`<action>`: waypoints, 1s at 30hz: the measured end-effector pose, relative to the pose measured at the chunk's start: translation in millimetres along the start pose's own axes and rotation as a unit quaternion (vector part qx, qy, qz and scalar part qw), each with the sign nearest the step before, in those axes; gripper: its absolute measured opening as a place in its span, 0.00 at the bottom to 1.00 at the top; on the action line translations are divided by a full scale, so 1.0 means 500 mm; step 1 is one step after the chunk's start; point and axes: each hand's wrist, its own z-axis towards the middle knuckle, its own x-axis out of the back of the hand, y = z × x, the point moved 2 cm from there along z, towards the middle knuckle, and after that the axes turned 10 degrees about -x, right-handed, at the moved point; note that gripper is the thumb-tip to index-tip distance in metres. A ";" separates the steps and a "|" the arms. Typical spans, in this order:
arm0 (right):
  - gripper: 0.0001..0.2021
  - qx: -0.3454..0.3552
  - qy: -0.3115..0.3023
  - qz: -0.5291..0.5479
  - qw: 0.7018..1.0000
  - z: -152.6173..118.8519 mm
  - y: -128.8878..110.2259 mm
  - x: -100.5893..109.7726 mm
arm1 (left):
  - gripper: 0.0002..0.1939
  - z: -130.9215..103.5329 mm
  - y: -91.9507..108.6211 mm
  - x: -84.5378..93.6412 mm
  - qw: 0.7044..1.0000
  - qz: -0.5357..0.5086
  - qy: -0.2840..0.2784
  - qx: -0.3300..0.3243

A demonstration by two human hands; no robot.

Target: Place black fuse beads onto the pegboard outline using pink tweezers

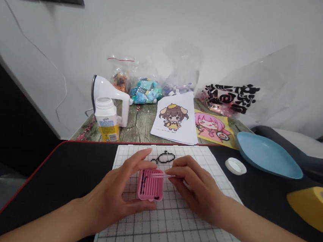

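My left hand (pixel 121 185) grips a small pink ridged bead tray (pixel 154 190) from its left side, thumb at the near edge and fingers at the far edge. Dark beads lie in the tray's left grooves, with a few more at its near right corner. Between the fingertips of my right hand (pixel 195 181) is a pair of slim pale tweezers (pixel 163 176), their tips reaching over the tray's beads. Beneath both hands lies a white gridded pegboard (pixel 174 228). On its far part, black beads (pixel 166 157) form a curved outline, partly hidden by my left fingers.
A white bottle (pixel 106 117) and a white handled device (pixel 125 106) stand back left. Behind the board are a printed cartoon sheet (pixel 161 126) and bags of beads (pixel 146 91). To the right sit a white cap (pixel 235 166), a blue dish (pixel 269 154) and a yellow tape roll (pixel 310 207).
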 end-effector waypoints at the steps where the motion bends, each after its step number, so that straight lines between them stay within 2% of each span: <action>1: 0.07 0.000 0.008 0.003 1.000 0.000 0.000 0.001 | 0.46 0.001 -0.001 0.001 1.000 -0.001 0.004 0.003; 5: 0.07 -0.017 0.027 0.026 0.999 -0.004 0.005 0.004 | 0.43 0.011 -0.014 0.012 0.999 0.012 0.040 0.023; 9: 0.03 -0.039 0.038 0.018 0.998 -0.010 0.011 0.003 | 0.41 0.022 -0.033 0.025 0.991 0.010 0.107 0.082; 13: 0.10 -0.065 0.056 -0.030 0.996 -0.007 0.013 -0.001 | 0.40 0.025 -0.041 0.027 0.984 -0.009 0.149 0.099; 19: 0.21 -0.071 0.056 -0.108 0.990 0.000 0.011 -0.005 | 0.41 0.022 -0.043 0.024 0.985 -0.008 0.147 0.091; 30: 0.23 -0.063 0.030 -0.135 0.988 -0.002 0.015 -0.007 | 0.41 0.022 -0.041 0.023 0.986 0.002 0.144 0.084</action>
